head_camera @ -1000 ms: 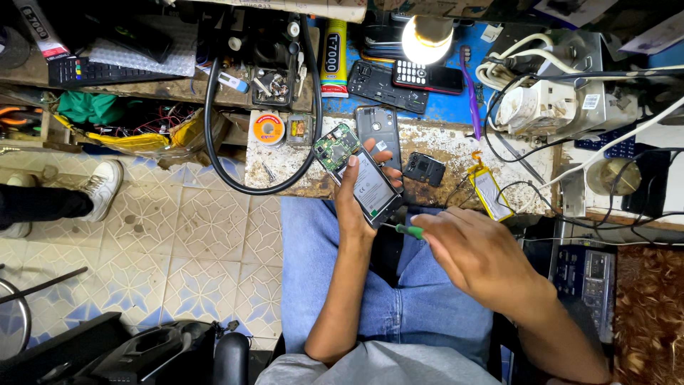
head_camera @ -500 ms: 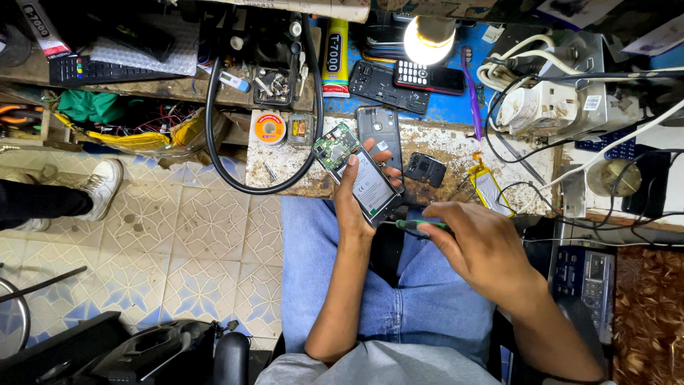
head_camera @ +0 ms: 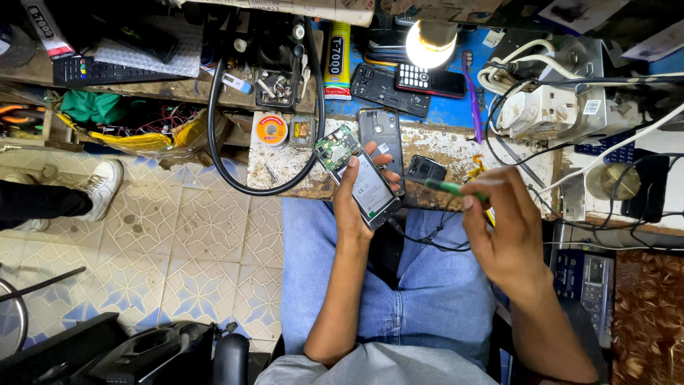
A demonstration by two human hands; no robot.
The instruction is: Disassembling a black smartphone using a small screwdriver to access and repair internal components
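Green-handled screwdriver (head_camera: 447, 187) sits pinched in my right hand (head_camera: 502, 232) at three o'clock of the opened phone (head_camera: 361, 180), which my left hand (head_camera: 354, 203) grips tilted, bare back up for access.

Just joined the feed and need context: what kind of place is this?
Likely a small phone repair stall: the left hand holds an opened phone, spare phones lie on the cluttered bench, and a solder spool sits nearby.

The person wears faded blue jeans (head_camera: 434, 299) and a grey shirt (head_camera: 370, 367). Both forearms are bare, above the jeans.
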